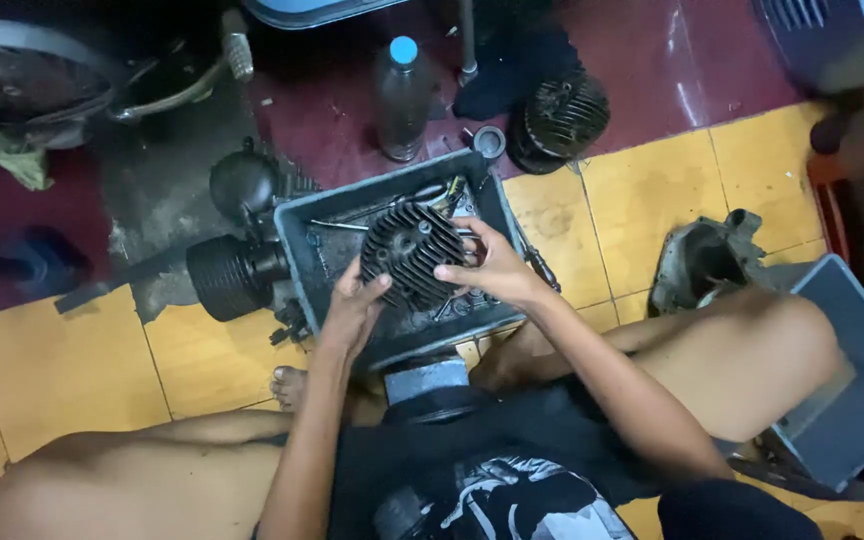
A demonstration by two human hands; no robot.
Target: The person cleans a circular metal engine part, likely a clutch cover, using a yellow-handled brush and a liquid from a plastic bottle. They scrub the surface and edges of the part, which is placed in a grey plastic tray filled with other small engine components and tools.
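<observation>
Sitting on a yellow tiled floor, the person gripped one finned cylinder head (412, 253) over a grey plastic tray (297, 225), left hand (352, 312) and right hand (492, 268) both curled around its rim. Beyond lay dark red flooring, two more finned engine parts (227, 275) (564, 115) and one clear plastic bottle (401, 97).

Fan (22, 70) cut off at top-left edge, tray (302, 225) contents too dark to identify
</observation>
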